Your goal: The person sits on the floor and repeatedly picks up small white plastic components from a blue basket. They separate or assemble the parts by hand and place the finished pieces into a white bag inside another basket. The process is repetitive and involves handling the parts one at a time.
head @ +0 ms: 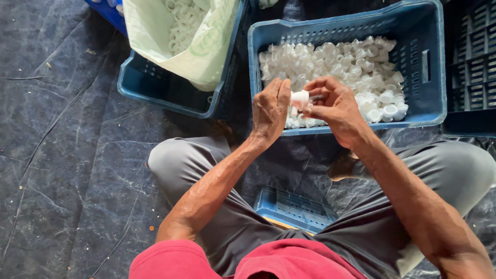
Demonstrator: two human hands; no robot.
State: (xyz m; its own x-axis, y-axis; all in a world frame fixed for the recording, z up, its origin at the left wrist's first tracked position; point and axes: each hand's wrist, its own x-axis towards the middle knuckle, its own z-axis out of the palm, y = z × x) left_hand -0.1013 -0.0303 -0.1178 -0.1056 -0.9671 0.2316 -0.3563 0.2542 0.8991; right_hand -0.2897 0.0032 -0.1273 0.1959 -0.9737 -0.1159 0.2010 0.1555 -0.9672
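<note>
Together our left hand [269, 109] and right hand [335, 106] pinch one white cap [299, 98] above the blue crate [434, 62], so strays fall among the others.

Both forearms reach forward; left hand [269, 109] and right hand [335, 106] meet, fingers pinched together.

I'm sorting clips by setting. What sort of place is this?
Probably an informal sorting or assembly spot on the ground, not a factory bench. A dark plastic sheet covers the floor, a blue crate holds white plastic caps, and both hands, left hand and right hand, hold one white cap.
</note>
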